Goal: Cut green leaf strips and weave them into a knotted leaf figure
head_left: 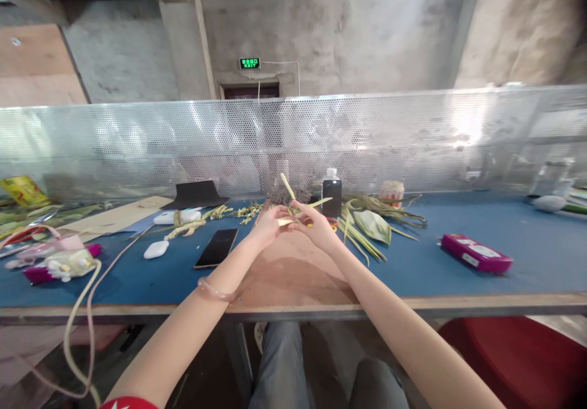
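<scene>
A: What are the fingers doing?

B: Both sets are pinched on 1 pale yellow-green leaf strip (293, 208). The left hand (269, 224) grips its near end and the right hand (316, 225) meets it from the other side, fingertips touching. Loose ends stick up and out to the right.

A: Where is that?

B: Raised just above a brown board (293, 274) on the blue counter (504, 274), near the middle.

A: And around it?

B: A dark bottle (331, 196) stands just behind the right hand, green leaves (372, 225) lie to its right, and a magenta box (476, 254) sits well apart. A black phone (216, 247) and a white case (156, 249) lie left.
</scene>
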`<state>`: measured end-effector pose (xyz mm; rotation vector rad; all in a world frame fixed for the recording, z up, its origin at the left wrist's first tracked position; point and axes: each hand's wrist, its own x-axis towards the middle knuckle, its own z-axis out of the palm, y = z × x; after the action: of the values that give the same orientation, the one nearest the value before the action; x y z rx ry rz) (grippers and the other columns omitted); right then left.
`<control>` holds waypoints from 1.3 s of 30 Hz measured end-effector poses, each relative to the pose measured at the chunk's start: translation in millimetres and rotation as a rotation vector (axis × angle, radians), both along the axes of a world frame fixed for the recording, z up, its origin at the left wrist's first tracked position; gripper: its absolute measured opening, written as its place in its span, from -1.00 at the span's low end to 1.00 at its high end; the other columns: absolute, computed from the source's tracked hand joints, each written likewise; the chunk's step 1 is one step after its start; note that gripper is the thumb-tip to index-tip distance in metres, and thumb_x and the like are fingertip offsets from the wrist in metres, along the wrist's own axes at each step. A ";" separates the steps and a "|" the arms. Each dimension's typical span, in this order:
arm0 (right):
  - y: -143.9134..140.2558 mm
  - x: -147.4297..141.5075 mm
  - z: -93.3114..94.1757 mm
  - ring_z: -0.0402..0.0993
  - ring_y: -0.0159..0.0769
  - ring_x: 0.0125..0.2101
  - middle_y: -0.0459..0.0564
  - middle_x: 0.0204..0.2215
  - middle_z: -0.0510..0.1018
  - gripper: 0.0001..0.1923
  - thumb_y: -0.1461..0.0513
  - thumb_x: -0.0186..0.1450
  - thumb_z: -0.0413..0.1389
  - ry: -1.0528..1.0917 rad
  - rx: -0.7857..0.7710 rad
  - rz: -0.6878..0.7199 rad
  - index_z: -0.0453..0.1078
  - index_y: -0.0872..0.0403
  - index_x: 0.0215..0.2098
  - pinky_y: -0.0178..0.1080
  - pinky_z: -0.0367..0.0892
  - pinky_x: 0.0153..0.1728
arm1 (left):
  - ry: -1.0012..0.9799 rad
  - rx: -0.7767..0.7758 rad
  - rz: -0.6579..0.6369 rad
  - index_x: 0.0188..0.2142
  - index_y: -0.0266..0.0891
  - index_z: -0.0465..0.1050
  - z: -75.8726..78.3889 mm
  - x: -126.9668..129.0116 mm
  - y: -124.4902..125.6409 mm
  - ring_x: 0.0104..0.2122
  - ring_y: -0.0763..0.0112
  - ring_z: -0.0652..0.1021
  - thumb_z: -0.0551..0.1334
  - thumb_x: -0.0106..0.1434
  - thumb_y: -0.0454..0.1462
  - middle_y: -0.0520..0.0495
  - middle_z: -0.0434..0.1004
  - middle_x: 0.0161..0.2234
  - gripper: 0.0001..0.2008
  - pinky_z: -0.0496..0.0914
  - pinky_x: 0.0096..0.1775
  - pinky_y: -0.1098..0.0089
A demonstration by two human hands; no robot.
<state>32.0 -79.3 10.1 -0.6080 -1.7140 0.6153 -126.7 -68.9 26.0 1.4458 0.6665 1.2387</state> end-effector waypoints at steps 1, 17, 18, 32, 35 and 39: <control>-0.6 -0.4 0.5 0.43 -0.27 -0.29 -0.01 -0.24 0.56 -0.40 0.19 0.08 0.27 0.011 -0.009 0.001 0.34 -0.01 0.10 -0.18 0.35 -0.18 | -0.013 -0.005 -0.007 -0.38 -0.27 0.32 0.4 0.2 -0.4 -0.51 0.56 0.47 0.36 -0.02 -0.36 0.05 0.46 -0.46 -0.76 0.35 -0.41 0.47; 0.2 -1.6 1.8 0.39 -0.40 -0.45 0.00 -0.18 0.55 -0.34 0.12 0.15 0.15 0.230 -0.136 0.168 0.17 -0.01 0.21 -0.29 0.37 -0.38 | -0.051 -0.035 -0.122 -0.35 -0.36 0.43 5.7 7.0 -10.5 -0.46 0.50 0.51 0.36 0.07 -0.25 -0.07 0.51 -0.39 -0.79 0.35 -0.42 0.47; -0.4 -1.7 2.1 0.37 -0.41 -0.48 0.00 -0.19 0.55 -0.31 0.12 0.14 0.17 0.239 -0.136 0.167 0.14 -0.01 0.22 -0.29 0.36 -0.39 | -0.048 -0.028 -0.117 -0.37 -0.36 0.43 5.4 7.5 -10.7 -0.47 0.51 0.50 0.36 0.07 -0.25 -0.07 0.50 -0.40 -0.78 0.36 -0.41 0.45; 9.2 -4.6 -6.4 0.34 -0.38 -0.45 -0.07 -0.34 0.47 -0.31 0.19 0.17 0.13 0.199 -0.076 0.060 0.05 0.03 0.24 -0.27 0.37 -0.39 | 0.014 0.079 0.031 -0.13 -0.23 0.32 -1.3 6.8 -5.4 -0.44 0.43 0.56 0.34 0.10 -0.25 -0.08 0.52 -0.27 -0.64 0.48 -0.32 0.32; 12.1 -4.6 -8.8 0.36 -0.37 -0.44 -0.04 -0.29 0.47 -0.28 0.19 0.17 0.14 0.178 -0.053 0.044 0.01 0.02 0.25 -0.26 0.38 -0.37 | 0.056 0.095 0.044 -0.13 -0.27 0.36 0.3 5.9 -5.7 -0.43 0.41 0.55 0.33 0.10 -0.24 -0.09 0.53 -0.32 -0.66 0.48 -0.34 0.34; 12.6 -4.0 -9.4 0.37 -0.36 -0.42 -0.03 -0.25 0.45 -0.26 0.21 0.15 0.17 0.160 -0.024 0.000 0.01 0.01 0.25 -0.27 0.38 -0.37 | 0.103 0.109 0.032 -0.13 -0.30 0.43 1.1 6.4 -7.0 -0.39 0.42 0.54 0.32 0.11 -0.25 -0.12 0.53 -0.28 -0.68 0.48 -0.31 0.36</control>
<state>28.0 -66.7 0.7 -0.5605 -1.5591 0.6680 -120.3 -75.9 27.1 1.6029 0.7029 1.2481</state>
